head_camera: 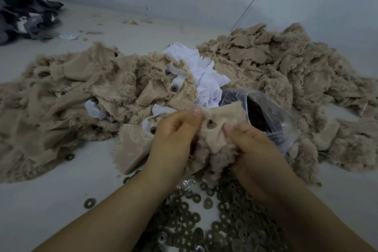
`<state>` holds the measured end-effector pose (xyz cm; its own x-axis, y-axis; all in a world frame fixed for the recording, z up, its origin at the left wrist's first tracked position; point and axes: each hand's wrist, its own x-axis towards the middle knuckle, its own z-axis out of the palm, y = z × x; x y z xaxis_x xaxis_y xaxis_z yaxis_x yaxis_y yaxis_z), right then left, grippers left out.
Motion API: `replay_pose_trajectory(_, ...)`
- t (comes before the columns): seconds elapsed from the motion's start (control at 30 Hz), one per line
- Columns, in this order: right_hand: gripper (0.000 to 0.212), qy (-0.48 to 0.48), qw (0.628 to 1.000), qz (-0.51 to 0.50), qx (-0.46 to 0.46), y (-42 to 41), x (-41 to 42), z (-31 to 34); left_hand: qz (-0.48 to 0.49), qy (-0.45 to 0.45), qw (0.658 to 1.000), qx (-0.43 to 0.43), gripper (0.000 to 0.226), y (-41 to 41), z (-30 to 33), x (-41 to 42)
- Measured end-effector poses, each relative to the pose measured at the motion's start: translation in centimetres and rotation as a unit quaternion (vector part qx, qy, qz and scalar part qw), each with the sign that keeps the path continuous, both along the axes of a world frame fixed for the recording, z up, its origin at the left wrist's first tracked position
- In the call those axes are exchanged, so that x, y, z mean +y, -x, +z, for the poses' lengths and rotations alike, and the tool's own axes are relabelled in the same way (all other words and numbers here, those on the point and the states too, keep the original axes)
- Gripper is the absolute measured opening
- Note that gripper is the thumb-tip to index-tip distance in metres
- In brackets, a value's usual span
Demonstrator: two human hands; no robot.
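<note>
Both my hands hold one small beige furry fabric piece (223,127) just above the table. My left hand (173,137) pinches its upper left edge; my right hand (251,147) grips its right side with the thumb on top. A dark hole or stud (210,123) shows in the piece between my thumbs. Below my wrists lies a spread of several flat dull-green washers (214,221).
A pile of beige fur pieces (77,88) lies to the left, another (282,67) to the right. White paper-like scraps (202,71) sit between them. A clear plastic bag (263,116) with dark contents lies behind my right hand. Dark grey fabric (22,10) is heaped far left.
</note>
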<state>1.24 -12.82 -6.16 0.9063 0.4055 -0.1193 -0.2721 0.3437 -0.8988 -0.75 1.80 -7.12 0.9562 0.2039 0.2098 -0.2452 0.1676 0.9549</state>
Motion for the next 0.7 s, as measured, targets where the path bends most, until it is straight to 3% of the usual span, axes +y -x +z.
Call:
replay_pose_trajectory(0.17, 0.04, -0.054, 0.994, -0.044, 0.082, -0.51, -0.21, -0.24, 0.011, -0.099, 0.995, -0.002, 0.017, 0.1, -0.31, -0.1)
replay_pose_trajectory(0.3, 0.049, -0.076, 0.995, -0.026, 0.066, -0.34, -0.06, 0.12, 0.043, -0.116, 0.992, 0.007, 0.024, -0.04, -0.44, 0.07)
replay_pose_trajectory(0.37, 0.038, -0.055, 0.998, 0.011, 0.028, -0.1, 0.09, 0.05, 0.047, -0.112, 0.993, -0.003, 0.024, -0.08, -0.26, 0.07)
replay_pose_trajectory(0.47, 0.032, -0.006, 1.0, -0.012, 0.0, 0.02, -0.01, -0.22, 0.016, -0.106, 0.994, -0.028, 0.019, 0.25, -0.01, -0.1)
replay_pose_trajectory(0.57, 0.035, 0.037, 0.998, -0.053, 0.011, -0.12, -0.38, -0.25, 0.038, -0.226, 0.972, -0.044, 0.039, 0.44, -0.36, -0.33)
replay_pose_trajectory(0.63, 0.037, 0.048, 0.997, -0.063, 0.005, -0.16, -0.43, -0.19, 0.062, -0.268, 0.959, -0.066, 0.028, 0.41, -0.23, -0.5)
replay_pose_trajectory(0.7, 0.035, 0.041, 0.997, -0.061, 0.002, -0.1, -0.28, -0.18, 0.06, -0.233, 0.969, -0.062, 0.018, 0.26, -0.19, -0.28)
